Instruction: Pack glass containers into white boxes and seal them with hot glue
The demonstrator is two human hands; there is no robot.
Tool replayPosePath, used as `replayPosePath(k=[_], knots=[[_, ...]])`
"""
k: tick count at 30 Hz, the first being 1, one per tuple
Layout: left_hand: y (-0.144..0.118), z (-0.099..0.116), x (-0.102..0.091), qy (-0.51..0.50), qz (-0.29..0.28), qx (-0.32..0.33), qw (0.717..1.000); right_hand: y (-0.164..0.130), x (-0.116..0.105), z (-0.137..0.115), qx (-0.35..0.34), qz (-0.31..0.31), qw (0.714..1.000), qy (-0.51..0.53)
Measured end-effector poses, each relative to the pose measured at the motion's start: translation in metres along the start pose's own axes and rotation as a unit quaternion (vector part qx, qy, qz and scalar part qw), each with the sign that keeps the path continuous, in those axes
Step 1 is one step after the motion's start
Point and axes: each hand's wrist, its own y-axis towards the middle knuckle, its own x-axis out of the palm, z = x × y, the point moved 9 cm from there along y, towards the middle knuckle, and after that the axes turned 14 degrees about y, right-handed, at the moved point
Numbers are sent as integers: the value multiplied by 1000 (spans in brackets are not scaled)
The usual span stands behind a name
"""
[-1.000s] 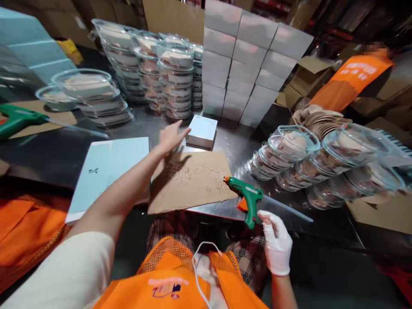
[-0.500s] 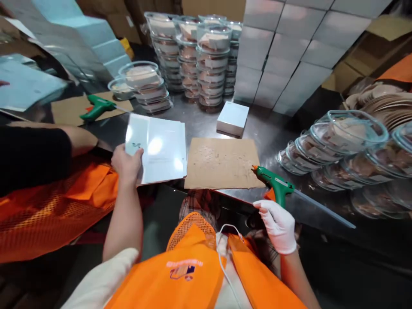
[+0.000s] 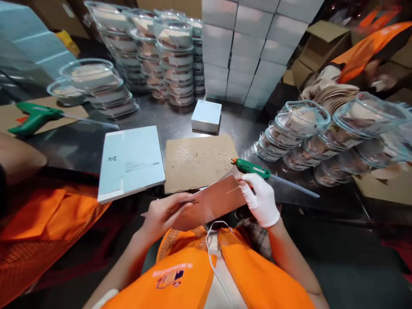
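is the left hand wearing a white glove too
No, the left hand is bare as it holds the brown card, while the right hand wears a white glove.

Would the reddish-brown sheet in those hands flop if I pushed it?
Probably not much: the reddish-brown sheet looks nearly flat between the left hand and gloved right hand. It's likely light, being thin. Maybe slippery, since it looks smooth.

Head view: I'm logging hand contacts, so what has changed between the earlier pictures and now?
The left hand moved rightward from the pale-blue stack and now holds a flat brownish sheet close to the body. The gloved right hand, empty before, grips the sheet's other end. The cardboard, green glue gun and small box stayed put.
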Motion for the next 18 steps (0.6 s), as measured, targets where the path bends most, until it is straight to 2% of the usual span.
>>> replayPosePath(k=[1, 2, 4, 5, 6, 8, 10, 12, 14, 15, 16, 17, 18], knots=[[-6, -4, -1, -1, 4, 7, 1000, -3, 11, 18, 66, -78, 993, 54], [-12, -10, -4, 7, 10, 4, 1000, -11, 26, 34, 132, -164, 971, 115], [-21, -19, -7, 53, 17, -10, 998, -34, 55, 52, 232, -306, 895, 226], [-25, -21, -6, 89, 13, -11, 996, -44, 67, 57, 263, -346, 860, 268], [-29, -21, 0, 127, 2, -1, 992, -52, 78, 60, 282, -367, 833, 302], [-39, -15, 22, 182, -43, 32, 982, -64, 98, 59, 289, -388, 799, 357], [-48, -9, 47, 199, -88, 47, 975, -75, 113, 51, 274, -407, 775, 398], [-57, -5, 65, 185, -125, 43, 974, -86, 117, 42, 255, -424, 762, 418], [-61, -3, 67, 144, -149, 40, 977, -97, 109, 36, 242, -434, 761, 416], [-62, -3, 61, 119, -149, 36, 981, -99, 99, 37, 234, -409, 782, 408], [-60, -5, 51, 96, -132, 24, 986, -94, 84, 41, 222, -342, 823, 395], [-57, -10, 37, 80, -98, -4, 992, -86, 62, 48, 198, -230, 876, 374], [-53, -18, 23, 65, -56, -43, 995, -80, 34, 52, 161, -87, 920, 347]])
